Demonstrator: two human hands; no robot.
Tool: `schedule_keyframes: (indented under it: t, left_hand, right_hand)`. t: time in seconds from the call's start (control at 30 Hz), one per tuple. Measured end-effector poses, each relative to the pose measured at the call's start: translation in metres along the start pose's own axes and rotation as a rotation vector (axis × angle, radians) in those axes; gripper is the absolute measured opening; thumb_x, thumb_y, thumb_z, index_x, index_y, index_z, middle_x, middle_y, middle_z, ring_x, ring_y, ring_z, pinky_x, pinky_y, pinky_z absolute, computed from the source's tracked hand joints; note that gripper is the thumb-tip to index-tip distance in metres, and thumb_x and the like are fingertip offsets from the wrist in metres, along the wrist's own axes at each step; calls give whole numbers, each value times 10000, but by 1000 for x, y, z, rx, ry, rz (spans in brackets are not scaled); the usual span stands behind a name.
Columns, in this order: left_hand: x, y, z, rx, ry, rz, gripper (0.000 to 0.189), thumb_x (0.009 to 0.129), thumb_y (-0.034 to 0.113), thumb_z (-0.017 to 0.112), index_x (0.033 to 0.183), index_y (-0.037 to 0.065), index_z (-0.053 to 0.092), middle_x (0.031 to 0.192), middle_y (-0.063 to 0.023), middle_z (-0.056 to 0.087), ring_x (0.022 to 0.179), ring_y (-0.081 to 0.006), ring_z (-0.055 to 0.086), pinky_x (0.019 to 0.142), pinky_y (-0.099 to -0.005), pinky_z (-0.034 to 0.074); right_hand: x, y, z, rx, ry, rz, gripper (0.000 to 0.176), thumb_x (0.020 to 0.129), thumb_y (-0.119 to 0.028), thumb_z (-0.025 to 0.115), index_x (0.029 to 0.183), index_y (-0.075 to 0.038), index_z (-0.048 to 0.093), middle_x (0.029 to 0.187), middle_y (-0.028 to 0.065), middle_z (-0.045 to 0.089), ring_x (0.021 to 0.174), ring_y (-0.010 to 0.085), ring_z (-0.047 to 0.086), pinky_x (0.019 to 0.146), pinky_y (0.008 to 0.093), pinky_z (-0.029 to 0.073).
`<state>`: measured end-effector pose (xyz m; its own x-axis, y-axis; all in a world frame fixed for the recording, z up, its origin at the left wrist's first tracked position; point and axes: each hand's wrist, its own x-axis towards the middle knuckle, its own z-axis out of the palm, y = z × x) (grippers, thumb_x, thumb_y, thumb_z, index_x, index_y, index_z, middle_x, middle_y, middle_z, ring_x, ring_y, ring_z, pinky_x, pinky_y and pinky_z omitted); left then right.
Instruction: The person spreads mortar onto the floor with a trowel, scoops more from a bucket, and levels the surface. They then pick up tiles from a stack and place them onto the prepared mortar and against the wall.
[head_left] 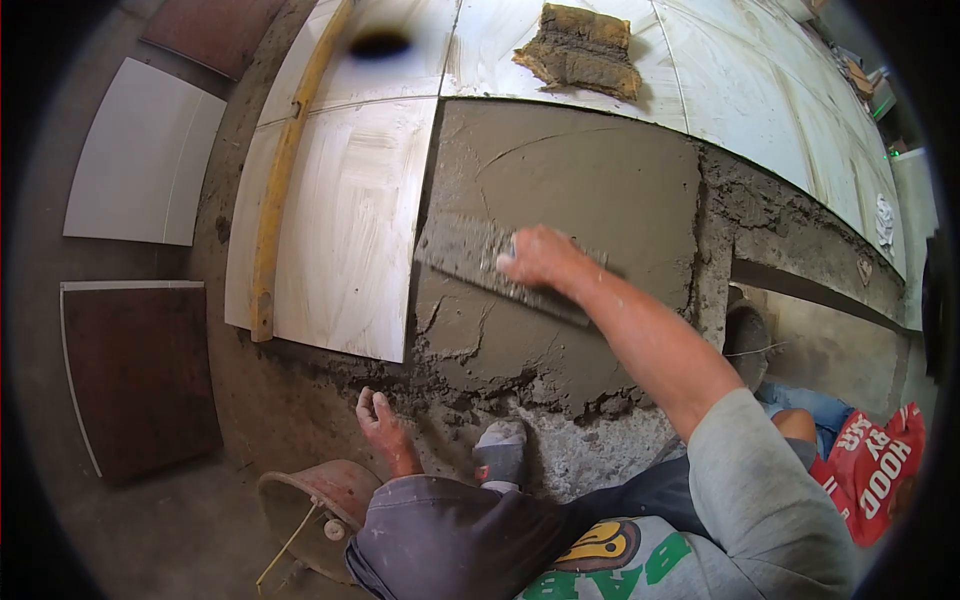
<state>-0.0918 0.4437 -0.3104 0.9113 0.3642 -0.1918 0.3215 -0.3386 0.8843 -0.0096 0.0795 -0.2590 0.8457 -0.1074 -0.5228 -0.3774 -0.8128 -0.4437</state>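
My right hand [545,258] is closed around the grip of a long, flat plastering trowel [465,258], its face speckled with mortar. The blade lies on a bed of wet grey mortar [600,170], slanting down from the white tile's edge toward the right. Smooth mortar spreads above the blade, while below it the surface is cracked and ragged. Beside my knee, my left hand [383,425] hangs with loosely bent fingers and nothing visible in it. It is just below the mortar-smeared white tile [345,220].
A yellow spirit level [277,200] lies across the tiles at left. A mortar-caked sponge piece [580,50] rests on the upper tiles. Loose tiles [140,150] lie farther left. A bucket [320,510] stands by my leg. At right, another person in a red garment [875,470] is partly visible.
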Motion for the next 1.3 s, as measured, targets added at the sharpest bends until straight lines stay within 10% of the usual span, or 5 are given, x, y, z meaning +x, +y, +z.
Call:
schedule_keyframes:
  t: [0.4, 1.3]
  left_hand:
    - [3, 1, 3, 75, -28, -21, 425, 931, 275, 567, 1219, -35, 531, 1161, -135, 570, 1046, -219, 536, 925, -343, 417]
    - [1, -2, 5, 97, -64, 33, 437, 920, 269, 586, 1233, -30, 529, 1176, -136, 569, 1064, -218, 537, 930, -347, 421]
  right_hand:
    - [-57, -33, 63, 8, -326, -195, 364, 793, -346, 620, 829, 12, 676, 817, 217, 669, 795, 355, 667, 769, 440, 544]
    - [-172, 32, 56, -96, -163, -142, 307, 777, -275, 586, 799, 24, 649, 754, 218, 665, 744, 366, 676, 675, 465, 543]
